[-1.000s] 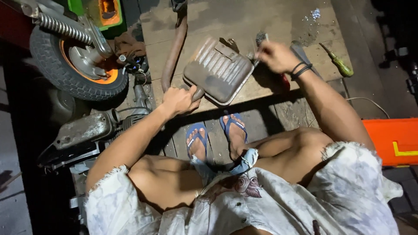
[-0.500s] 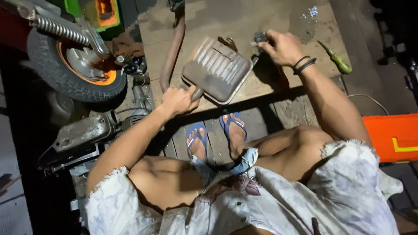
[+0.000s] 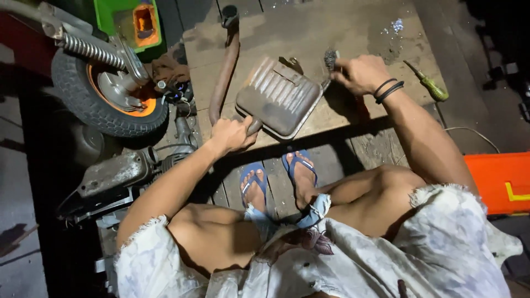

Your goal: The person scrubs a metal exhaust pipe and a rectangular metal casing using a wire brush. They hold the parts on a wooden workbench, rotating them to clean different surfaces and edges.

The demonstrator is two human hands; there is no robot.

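Gripping the pipe (image 3: 223, 77) where it joins the muffler (image 3: 279, 96), my left hand (image 3: 232, 134) is clenched; my right hand (image 3: 361, 73), wrist bent, pinches a wire brush (image 3: 330, 57) at the muffler's far corner.

- The rusty muffler (image 3: 279, 96) is gripped at its near pipe end by the left hand (image 3: 232, 134).
- A wire brush (image 3: 330, 59) is held against its far corner by the right hand (image 3: 361, 73).
- A green screwdriver (image 3: 428, 81) lies near the wooden platform's (image 3: 309, 27) right edge.
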